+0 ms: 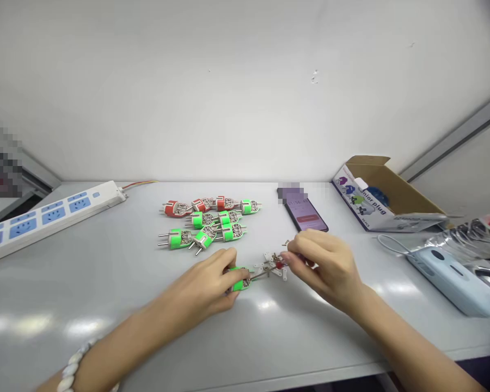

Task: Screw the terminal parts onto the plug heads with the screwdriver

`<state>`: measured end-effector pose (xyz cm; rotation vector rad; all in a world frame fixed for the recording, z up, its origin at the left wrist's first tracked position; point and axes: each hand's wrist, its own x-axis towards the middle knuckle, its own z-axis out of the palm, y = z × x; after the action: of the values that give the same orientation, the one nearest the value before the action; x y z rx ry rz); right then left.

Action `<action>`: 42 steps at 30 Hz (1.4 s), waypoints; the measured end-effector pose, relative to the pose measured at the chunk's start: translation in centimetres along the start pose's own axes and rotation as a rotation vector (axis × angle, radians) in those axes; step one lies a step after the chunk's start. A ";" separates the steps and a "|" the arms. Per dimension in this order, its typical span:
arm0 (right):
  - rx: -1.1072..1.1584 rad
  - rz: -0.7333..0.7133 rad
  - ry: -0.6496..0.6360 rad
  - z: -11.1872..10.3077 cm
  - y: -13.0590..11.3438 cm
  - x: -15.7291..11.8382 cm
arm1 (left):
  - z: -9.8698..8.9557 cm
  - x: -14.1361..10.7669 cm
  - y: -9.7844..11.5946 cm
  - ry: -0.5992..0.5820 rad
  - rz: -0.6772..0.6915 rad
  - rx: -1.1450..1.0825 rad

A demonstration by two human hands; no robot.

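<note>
The left fingers (233, 279) are closed around a green plug (237, 287), its long axis roughly left to right, terminal end facing the right fingers (312, 247). Those pinch a screwdriver (265, 271), its shaft slanting left and slightly nearwards to that end; whether the tip sits in a screw, I cannot tell. Small parts (285, 275) lie around the shaft, just left of the right fingers. Nearward of both sets of fingers, open desk (245, 348) runs to its front edge. Beyond the left fingers, other plugs (175, 238) take up room; beyond the right, a phone (308, 214), then, farther right, a box (365, 212).
</note>
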<state>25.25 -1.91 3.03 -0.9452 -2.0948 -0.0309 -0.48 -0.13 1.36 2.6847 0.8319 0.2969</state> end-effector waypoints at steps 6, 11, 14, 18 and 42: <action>0.018 0.007 -0.161 -0.6 -0.1 0.2 | 0.2 -0.1 -0.2 -0.007 -0.007 0.015; 0.072 -0.002 -0.229 -1.3 -0.2 0.4 | 0.3 -0.2 -0.1 0.002 -0.009 0.019; -0.044 -0.096 -0.165 -1.3 0.1 0.4 | 0.3 -0.2 0.0 0.012 0.006 0.034; -0.123 -0.133 -0.191 -1.5 -0.1 0.5 | 0.1 -0.1 0.1 0.025 0.018 0.041; -0.092 -0.119 -0.222 -1.7 -0.2 0.2 | 0.5 0.0 0.4 0.017 0.050 0.134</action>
<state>26.16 -2.47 4.38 -0.9117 -2.3706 -0.0875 -0.18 -0.55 1.03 2.8344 0.8169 0.2852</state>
